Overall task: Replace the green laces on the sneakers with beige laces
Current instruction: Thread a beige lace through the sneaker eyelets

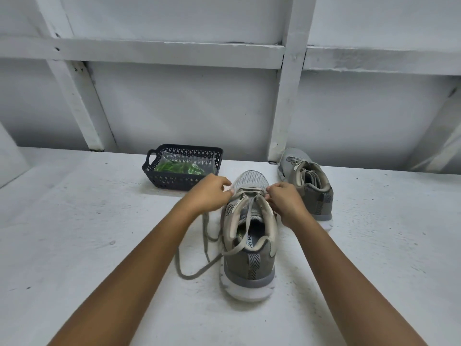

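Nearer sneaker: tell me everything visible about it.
The nearer sneaker stands upright on the white surface, heel toward the camera. Grey-olive upper, pale mesh toe, thick white sole, herringbone heel tab. A beige lace runs through its front eyelets only; loose ends trail over the collar and onto the surface at its left. The left hand and right hand pinch the lace beside the eyelets, one each side.

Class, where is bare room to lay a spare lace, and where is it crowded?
Bare: white surface left of the loose beige lace, nearer than the black basket; also right of the near sneaker. Crowded: between basket and sneaker.
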